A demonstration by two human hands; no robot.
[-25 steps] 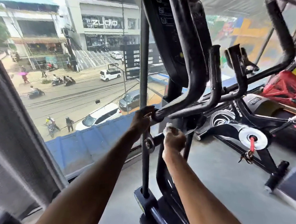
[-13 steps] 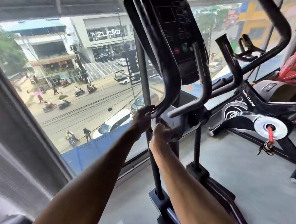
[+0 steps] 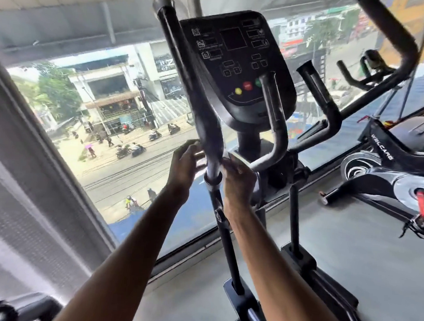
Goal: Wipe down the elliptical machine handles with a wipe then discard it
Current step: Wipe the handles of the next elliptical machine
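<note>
Elliptical machine (image 3: 247, 140) stands against the big window (image 3: 132, 134). More of it shows than half a second ago: the whole console (image 3: 233, 61) now faces us, and the left swing handle (image 3: 186, 83) can be followed right up to its capped end. The spin bike (image 3: 393, 173) to the right, on the grey floor (image 3: 350, 245), carries "WELCARE" in white along its frame.

The left hand (image 3: 184, 168) was clamped at the base of that handle. It has let go and hovers just left of it with fingers spread wide. They are smeared by motion, so I cannot tell whether they brush the grip. The right hand (image 3: 239, 184) has stayed at the bottom of the grip, fingers curled on a pale scrap that looks like the wipe (image 3: 232, 159), mostly hidden behind the knuckles.

The console has yellow, red and green buttons, but its small labels are too blurred to read. Across the street the handle cuts a shop sign down to a single "Z". The machine's pedals run off the bottom edge.
</note>
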